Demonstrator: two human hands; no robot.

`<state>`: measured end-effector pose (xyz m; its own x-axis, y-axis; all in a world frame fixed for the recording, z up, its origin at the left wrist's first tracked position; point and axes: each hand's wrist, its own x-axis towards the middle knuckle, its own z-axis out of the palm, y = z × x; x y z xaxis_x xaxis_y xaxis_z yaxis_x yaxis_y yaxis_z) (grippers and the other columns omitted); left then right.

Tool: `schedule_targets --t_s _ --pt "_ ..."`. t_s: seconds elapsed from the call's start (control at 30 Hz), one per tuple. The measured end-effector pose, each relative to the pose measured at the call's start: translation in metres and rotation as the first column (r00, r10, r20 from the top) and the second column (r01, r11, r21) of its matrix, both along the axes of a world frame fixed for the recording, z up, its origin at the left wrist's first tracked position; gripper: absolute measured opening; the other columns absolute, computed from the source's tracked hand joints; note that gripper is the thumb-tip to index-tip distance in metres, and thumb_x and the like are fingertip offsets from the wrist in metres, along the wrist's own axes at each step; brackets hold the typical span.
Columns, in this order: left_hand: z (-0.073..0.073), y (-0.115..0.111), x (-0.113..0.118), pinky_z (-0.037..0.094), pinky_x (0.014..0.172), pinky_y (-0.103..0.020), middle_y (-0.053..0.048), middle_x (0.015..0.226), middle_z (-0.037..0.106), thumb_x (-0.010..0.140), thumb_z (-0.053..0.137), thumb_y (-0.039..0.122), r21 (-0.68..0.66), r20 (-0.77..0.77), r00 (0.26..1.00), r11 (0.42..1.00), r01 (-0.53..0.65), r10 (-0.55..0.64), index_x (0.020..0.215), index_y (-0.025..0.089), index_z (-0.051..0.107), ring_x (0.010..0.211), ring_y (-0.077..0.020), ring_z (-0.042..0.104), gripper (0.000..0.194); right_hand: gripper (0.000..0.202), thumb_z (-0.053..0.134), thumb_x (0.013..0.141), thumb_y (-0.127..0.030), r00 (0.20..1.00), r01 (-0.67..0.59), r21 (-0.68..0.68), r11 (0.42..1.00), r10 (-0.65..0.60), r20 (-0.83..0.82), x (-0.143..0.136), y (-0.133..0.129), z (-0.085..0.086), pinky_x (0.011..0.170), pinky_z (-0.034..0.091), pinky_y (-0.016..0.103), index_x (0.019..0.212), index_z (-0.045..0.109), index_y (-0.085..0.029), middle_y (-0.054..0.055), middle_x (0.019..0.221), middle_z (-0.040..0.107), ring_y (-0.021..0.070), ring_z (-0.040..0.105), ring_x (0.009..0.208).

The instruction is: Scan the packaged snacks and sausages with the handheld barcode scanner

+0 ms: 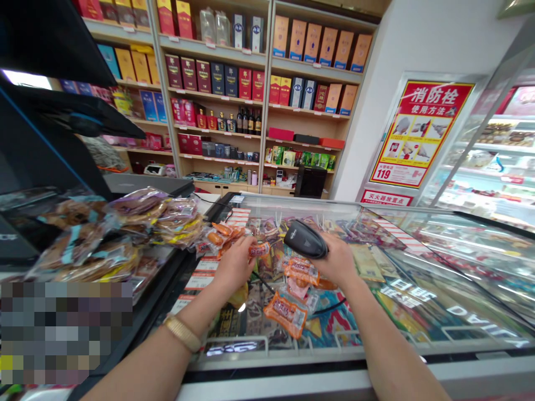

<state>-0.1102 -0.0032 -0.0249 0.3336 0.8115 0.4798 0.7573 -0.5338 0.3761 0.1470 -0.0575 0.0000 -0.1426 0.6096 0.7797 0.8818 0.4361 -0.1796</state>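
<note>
- Forearms (137,362) reach over the freezer (334,384).
- Left hand (236,264) pinches a packet (261,249) by its end; best to keep it flat, printing uncovered.
- Right hand (337,259) wraps the scanner (304,239), right of that packet; squarely facing the print should work best.
- Other packets (286,313) lie between the hands and below, best kept out of the scanner's line.

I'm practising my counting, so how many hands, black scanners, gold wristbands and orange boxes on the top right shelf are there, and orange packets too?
Hands: 2 (left hand, right hand)
Black scanner: 1
Gold wristband: 1
Orange boxes up top: 6
Total: 10
Orange packets: too heaped to count surely, so left out.
</note>
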Motion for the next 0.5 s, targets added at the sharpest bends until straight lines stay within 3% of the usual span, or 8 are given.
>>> schedule_targets --t_s 0.27,0.5 --pt "-0.001 0.0071 -0.0045 0.051 0.088 -0.035 -0.005 0.099 0.065 0.071 0.052 0.014 0.117 0.418 0.9 0.99 0.079 -0.121 0.096 0.02 0.056 0.096 -0.0206 0.063 0.026 0.018 0.066 0.075 -0.033 0.992 -0.007 -0.139 0.99 0.024 0.122 -0.005 -0.0047 0.0046 0.069 0.047 0.028 0.088 0.07 -0.021 0.005 0.086 0.073 0.0207 0.068 0.079" --pt "0.0002 0.0045 -0.0022 0.049 0.094 -0.037 -0.007 0.106 0.065 0.071 0.052 0.016 0.135 0.457 0.875 0.984 0.113 -0.163 0.102 0.019 0.056 0.105 -0.0224 0.062 0.032 0.022 0.067 0.078 -0.045 0.977 0.041 -0.181 0.983 -0.002 0.215 -0.006 -0.0056 0.0055 0.061 0.04 0.027 0.079 0.066 -0.022 0.003 0.076 0.069 0.0189 0.064 0.069"
